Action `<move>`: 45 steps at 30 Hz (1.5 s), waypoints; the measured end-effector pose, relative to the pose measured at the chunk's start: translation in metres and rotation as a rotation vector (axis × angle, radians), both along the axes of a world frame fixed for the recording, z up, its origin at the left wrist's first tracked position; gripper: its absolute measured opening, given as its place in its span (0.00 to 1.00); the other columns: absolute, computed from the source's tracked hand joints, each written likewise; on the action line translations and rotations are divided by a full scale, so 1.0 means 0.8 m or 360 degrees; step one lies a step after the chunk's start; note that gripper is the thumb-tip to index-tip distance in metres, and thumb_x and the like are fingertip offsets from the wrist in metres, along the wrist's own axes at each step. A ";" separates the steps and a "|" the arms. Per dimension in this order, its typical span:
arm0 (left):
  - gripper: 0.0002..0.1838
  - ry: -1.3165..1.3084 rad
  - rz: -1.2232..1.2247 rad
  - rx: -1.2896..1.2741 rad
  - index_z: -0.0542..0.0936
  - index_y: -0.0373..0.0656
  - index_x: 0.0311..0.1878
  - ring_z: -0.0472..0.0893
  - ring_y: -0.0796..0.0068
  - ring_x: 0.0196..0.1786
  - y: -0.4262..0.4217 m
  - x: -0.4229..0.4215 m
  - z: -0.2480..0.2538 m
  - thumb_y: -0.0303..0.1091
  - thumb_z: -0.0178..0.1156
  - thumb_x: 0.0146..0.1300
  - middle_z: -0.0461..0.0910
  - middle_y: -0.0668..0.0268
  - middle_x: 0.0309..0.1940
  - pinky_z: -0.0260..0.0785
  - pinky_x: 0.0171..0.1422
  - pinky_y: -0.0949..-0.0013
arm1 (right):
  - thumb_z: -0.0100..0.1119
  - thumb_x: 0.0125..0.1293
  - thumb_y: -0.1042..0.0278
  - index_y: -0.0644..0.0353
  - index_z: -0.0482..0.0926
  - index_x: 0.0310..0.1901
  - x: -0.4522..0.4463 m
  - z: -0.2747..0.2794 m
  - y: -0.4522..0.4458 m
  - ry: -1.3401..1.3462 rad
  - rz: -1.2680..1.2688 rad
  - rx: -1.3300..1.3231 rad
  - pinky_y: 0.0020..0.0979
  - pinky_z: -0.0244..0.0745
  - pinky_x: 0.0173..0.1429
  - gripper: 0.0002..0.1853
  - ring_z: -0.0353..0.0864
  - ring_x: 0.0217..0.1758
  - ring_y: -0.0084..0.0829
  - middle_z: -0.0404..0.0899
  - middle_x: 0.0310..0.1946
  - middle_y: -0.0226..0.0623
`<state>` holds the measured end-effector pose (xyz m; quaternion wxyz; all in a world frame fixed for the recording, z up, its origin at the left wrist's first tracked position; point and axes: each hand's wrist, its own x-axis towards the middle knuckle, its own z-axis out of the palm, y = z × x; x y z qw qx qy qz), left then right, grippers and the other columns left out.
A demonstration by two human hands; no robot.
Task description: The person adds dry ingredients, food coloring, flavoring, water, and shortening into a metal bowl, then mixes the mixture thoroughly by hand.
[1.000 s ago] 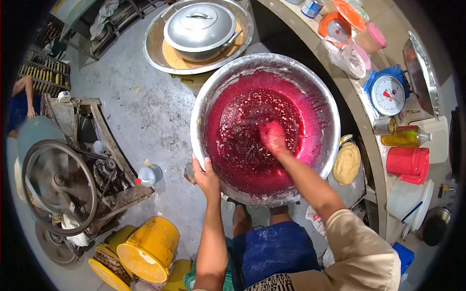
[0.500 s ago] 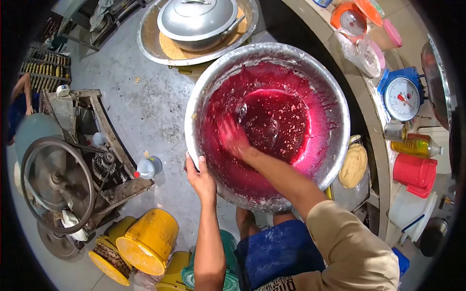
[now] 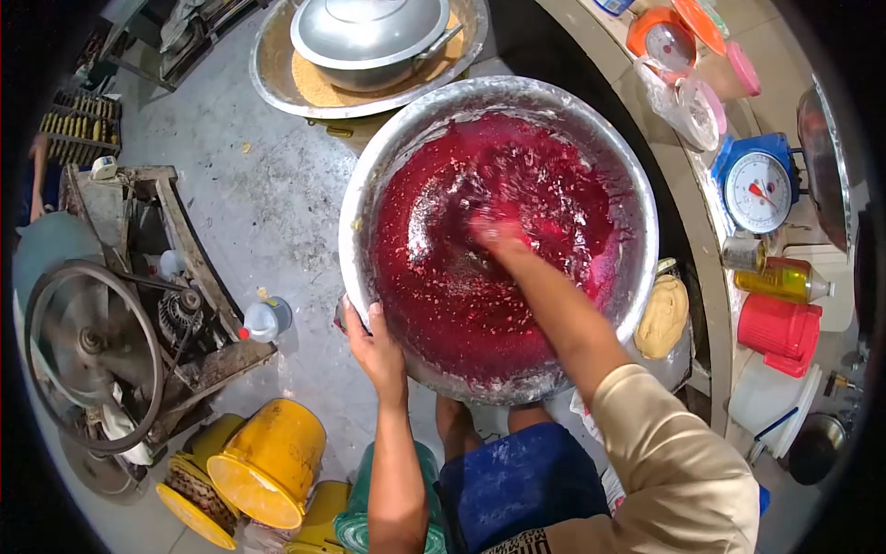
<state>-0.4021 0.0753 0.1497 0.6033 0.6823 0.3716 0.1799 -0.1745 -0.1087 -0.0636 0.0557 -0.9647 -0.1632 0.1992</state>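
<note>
In front of me stands a large metal basin (image 3: 639, 198) holding dark red liquid (image 3: 443, 323) with small pale bits floating in it. My left hand (image 3: 377, 355) grips the basin's rim at the lower left, its thumb on the edge and its fingers partly hidden around the outside. Near the basin's middle, my right hand (image 3: 494, 226) is in the red liquid. Motion and splashing smear its fingers, so I cannot make out their shape. Red foam and stains coat the inner wall.
Behind the basin, a lidded pot (image 3: 369, 37) sits in a wide pan (image 3: 266, 78) of tan crumbs. A counter at right holds a blue scale (image 3: 759, 189), an oil bottle (image 3: 784, 279) and a red container (image 3: 778, 332). Dough (image 3: 663, 316) lies below it. Yellow buckets (image 3: 272, 457) and a wheeled machine (image 3: 92, 342) stand left.
My right hand has swept from the basin's left side toward its middle, blurred. The liquid has swirled and spread over the left and lower wall. My left hand stays on the rim.
</note>
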 end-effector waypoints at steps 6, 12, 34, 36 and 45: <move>0.31 0.0209 0.0020 0.0193 0.66 0.26 0.74 0.74 0.60 0.67 0.000 -0.015 -0.023 0.36 0.58 0.77 0.75 0.48 0.67 0.63 0.74 0.62 | 0.40 0.75 0.41 0.44 0.69 0.77 -0.136 0.093 0.009 -0.0324 0.0833 0.0638 0.62 0.44 0.85 0.33 0.51 0.86 0.50 0.61 0.81 0.40; 0.33 0.0261 -0.0044 0.0063 0.64 0.24 0.75 0.74 0.59 0.70 0.005 -0.007 0.012 0.36 0.59 0.76 0.73 0.46 0.70 0.62 0.76 0.62 | 0.40 0.77 0.41 0.46 0.74 0.72 -0.066 0.135 -0.215 0.0496 0.0848 -0.0383 0.56 0.56 0.81 0.30 0.64 0.80 0.46 0.70 0.75 0.42; 0.34 0.0160 -0.0100 0.0145 0.62 0.23 0.76 0.71 0.53 0.73 0.003 -0.018 0.009 0.37 0.58 0.77 0.70 0.41 0.72 0.59 0.78 0.59 | 0.48 0.69 0.58 0.53 0.88 0.47 -0.022 0.045 -0.227 0.0179 0.0480 -0.0473 0.52 0.76 0.65 0.18 0.81 0.64 0.43 0.85 0.57 0.42; 0.33 0.0136 -0.0091 0.0122 0.62 0.23 0.76 0.71 0.53 0.73 0.002 -0.020 0.006 0.36 0.58 0.77 0.70 0.41 0.72 0.59 0.78 0.59 | 0.47 0.69 0.60 0.53 0.89 0.40 0.041 -0.030 -0.167 0.0247 0.0237 -0.0373 0.54 0.76 0.65 0.18 0.83 0.61 0.45 0.87 0.53 0.42; 0.33 0.0280 -0.0348 0.0113 0.68 0.25 0.73 0.79 0.57 0.64 0.016 -0.044 -0.008 0.37 0.63 0.73 0.79 0.45 0.64 0.67 0.70 0.61 | 0.51 0.74 0.43 0.44 0.63 0.79 -0.156 0.119 -0.017 -0.0103 0.0876 0.0242 0.56 0.42 0.86 0.35 0.50 0.86 0.49 0.55 0.83 0.41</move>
